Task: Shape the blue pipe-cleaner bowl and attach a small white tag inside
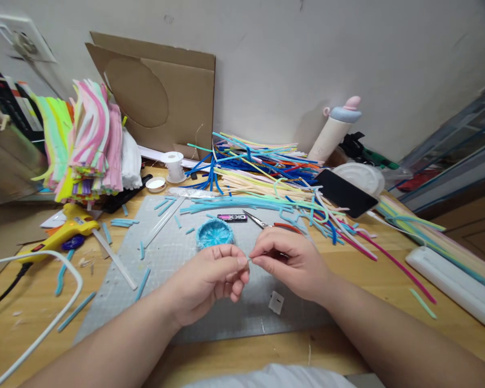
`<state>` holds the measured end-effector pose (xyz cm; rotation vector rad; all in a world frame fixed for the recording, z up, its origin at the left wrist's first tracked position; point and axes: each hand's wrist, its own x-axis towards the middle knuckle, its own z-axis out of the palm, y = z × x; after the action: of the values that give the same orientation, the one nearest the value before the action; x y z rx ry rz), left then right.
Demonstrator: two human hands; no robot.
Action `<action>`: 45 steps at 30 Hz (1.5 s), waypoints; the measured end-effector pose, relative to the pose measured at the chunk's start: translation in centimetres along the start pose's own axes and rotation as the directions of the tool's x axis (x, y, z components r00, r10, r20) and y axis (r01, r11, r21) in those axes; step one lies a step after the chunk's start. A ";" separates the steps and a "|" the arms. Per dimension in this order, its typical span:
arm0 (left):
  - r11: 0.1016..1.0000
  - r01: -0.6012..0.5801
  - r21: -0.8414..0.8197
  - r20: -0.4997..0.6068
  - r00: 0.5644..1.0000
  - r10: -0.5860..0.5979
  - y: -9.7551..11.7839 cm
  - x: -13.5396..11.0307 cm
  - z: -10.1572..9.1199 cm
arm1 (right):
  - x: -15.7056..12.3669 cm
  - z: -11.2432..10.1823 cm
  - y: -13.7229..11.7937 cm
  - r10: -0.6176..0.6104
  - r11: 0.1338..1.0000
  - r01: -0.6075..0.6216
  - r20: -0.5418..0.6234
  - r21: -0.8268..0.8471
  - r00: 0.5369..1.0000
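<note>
Over the grey cutting mat (pixel 226 326), my left hand (pixel 214 275) and my right hand (pixel 293 261) meet fingertip to fingertip. Both are closed in a pinch on a short, pale blue-green piece of pipe cleaner (pixel 249 259), mostly hidden by the fingers. Just behind my left hand sits a round, light-blue fuzzy bowl shape (pixel 215 234) with spoke-like lines inside. Beyond my right hand lie scissors (pixel 255 219) with red handles, partly covered by that hand. A small white plastic piece (pixel 276 303) rests on the mat below my right hand.
Blue pipe cleaners (pixel 234 203) lie behind the bowl, with a multicoloured heap (pixel 262 167) farther back. A yellow glue gun (pixel 60 234) and white cable (pixel 78 280) are at left. At right are a phone (pixel 345 191) and a power strip (pixel 452 285).
</note>
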<state>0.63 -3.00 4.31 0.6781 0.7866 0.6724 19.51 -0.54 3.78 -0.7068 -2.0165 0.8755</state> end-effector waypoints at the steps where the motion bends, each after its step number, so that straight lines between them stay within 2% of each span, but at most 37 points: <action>1: 0.998 -0.051 0.021 -0.026 0.998 0.052 0.0 0.0 0.1 | -0.1 0.1 -0.1 -0.008 1.000 0.007 -0.057 -0.020 0.998; 3: 0.974 -0.172 0.147 -0.118 0.975 0.190 -0.2 0.0 0.2 | -0.4 0.4 -0.3 -0.036 0.997 0.026 -0.167 -0.067 0.985; 5: 0.896 -0.260 0.360 -0.188 0.921 0.342 -0.4 0.0 0.2 | -0.6 0.7 -0.4 -0.081 0.991 0.055 -0.230 -0.119 0.970; 7: 0.772 -0.309 0.556 -0.173 0.865 0.471 -0.8 0.0 0.2 | -0.8 0.9 -0.5 -0.128 0.982 0.089 -0.241 -0.165 0.962; 9: 0.648 -0.349 0.677 -0.126 0.813 0.569 -1.0 0.0 0.2 | -0.9 1.1 -0.6 -0.157 0.974 0.111 -0.240 -0.196 0.958; 13: 0.468 -0.396 0.791 -0.067 0.703 0.708 -1.2 0.0 0.1 | -0.8 1.3 -0.6 -0.168 0.971 0.119 -0.235 -0.209 0.957; 17: 0.369 -0.401 0.839 -0.040 0.630 0.775 -1.2 -0.2 0.0 | -0.8 1.4 -0.6 -0.171 0.969 0.122 -0.230 -0.213 0.958; 19: 0.410 -0.391 0.824 -0.081 0.635 0.768 -1.2 -0.2 0.1 | -0.9 1.4 -0.6 -0.179 0.967 0.126 -0.243 -0.220 0.953; 20: 0.470 -0.385 0.794 -0.121 0.657 0.744 -1.2 -0.2 0.2 | -1.0 1.5 -0.6 -0.185 0.966 0.128 -0.251 -0.227 0.950; 23: 0.745 -0.327 0.581 -0.283 0.777 0.562 -1.0 -0.2 0.8 | -1.2 1.6 -0.6 -0.195 0.958 0.124 -0.269 -0.258 0.943; 25: 0.877 -0.273 0.396 -0.340 0.843 0.416 -0.8 -0.1 1.2 | -1.3 1.6 -0.5 -0.188 0.955 0.110 -0.275 -0.277 0.943; 28: 0.934 -0.255 0.251 -0.337 0.881 0.331 -0.7 0.0 1.5 | -1.3 1.7 -0.3 -0.153 0.960 0.068 -0.302 -0.273 0.941; 31: 0.924 -0.276 0.264 -0.325 0.877 0.354 -0.8 0.1 1.3 | -1.3 1.8 -0.3 -0.118 0.972 0.044 -0.320 -0.232 0.940; 36: 0.863 -0.298 0.407 -0.334 0.831 0.444 -1.3 0.1 0.8 | -1.3 2.2 -0.3 -0.053 0.991 0.009 -0.329 -0.133 0.943; 38: 0.796 -0.304 0.524 -0.317 0.797 0.514 -1.4 0.1 0.6 | -1.2 2.3 -0.3 -0.028 0.993 -0.013 -0.331 -0.121 0.943; 41: 0.629 -0.325 0.706 -0.239 0.727 0.644 -1.4 -0.1 0.4 | -1.2 2.4 -0.4 -0.028 0.992 -0.012 -0.323 -0.124 0.946; 43: 0.531 -0.339 0.777 -0.178 0.691 0.701 -1.3 -0.3 0.3 | -1.2 2.3 -0.4 -0.036 0.991 -0.006 -0.320 -0.131 0.947; 45: 0.471 -0.348 0.810 -0.135 0.672 0.728 -1.2 -0.5 0.3 | -1.3 2.2 -0.4 -0.050 0.991 0.008 -0.313 -0.134 0.948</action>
<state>0.99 -4.16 3.75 1.6296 1.3443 1.1772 18.23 -2.43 2.57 -0.8324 -1.8005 0.5733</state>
